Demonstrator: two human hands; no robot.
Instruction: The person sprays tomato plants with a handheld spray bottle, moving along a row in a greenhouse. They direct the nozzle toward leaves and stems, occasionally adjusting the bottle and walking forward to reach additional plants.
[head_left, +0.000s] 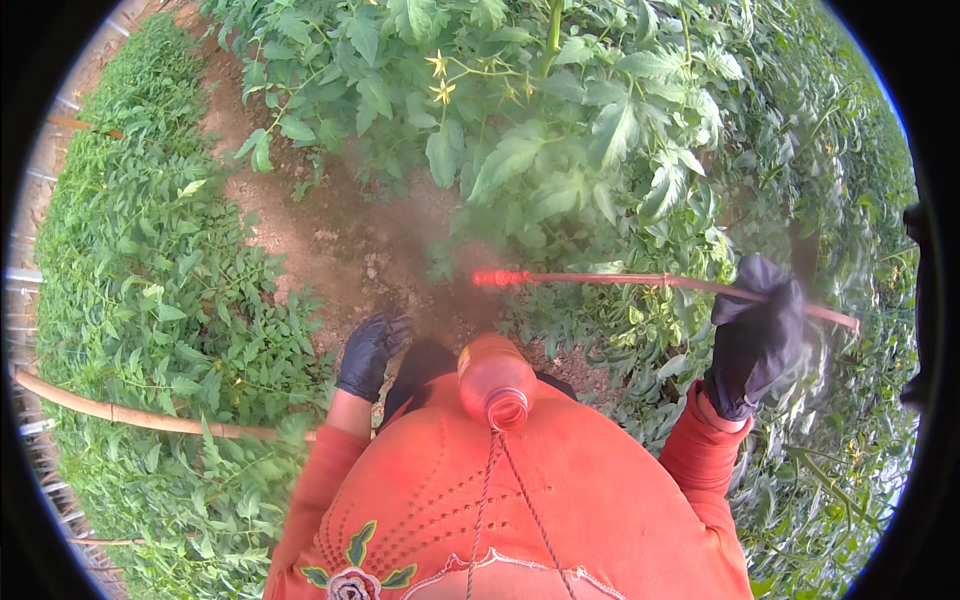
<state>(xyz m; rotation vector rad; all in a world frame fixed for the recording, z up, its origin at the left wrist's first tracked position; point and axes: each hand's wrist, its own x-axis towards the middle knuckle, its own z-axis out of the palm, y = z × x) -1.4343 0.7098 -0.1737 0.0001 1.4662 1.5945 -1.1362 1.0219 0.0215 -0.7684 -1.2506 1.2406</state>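
My right hand (754, 337), in a black glove, grips a thin reddish stick (622, 278) near one end. The stick reaches left across the front of tomato foliage (675, 225), and its thicker bright red tip (501, 278) stands over the soil path. My left hand (373, 356), also gloved in black, hangs low by my leg with curled fingers; its palm side is hidden, so I cannot see whether anything is in it. From a twisted cord (484, 495) around my neck hangs a plastic bottle (495, 375), its uncapped mouth facing up at my belly.
Tomato plants with yellow flowers (442, 93) stand close ahead, and dense foliage (840, 187) runs down the right. Another leafy row (165, 300) fills the left, crossed by a bamboo pole (150, 420). Between the rows runs a bare soil path (360, 262).
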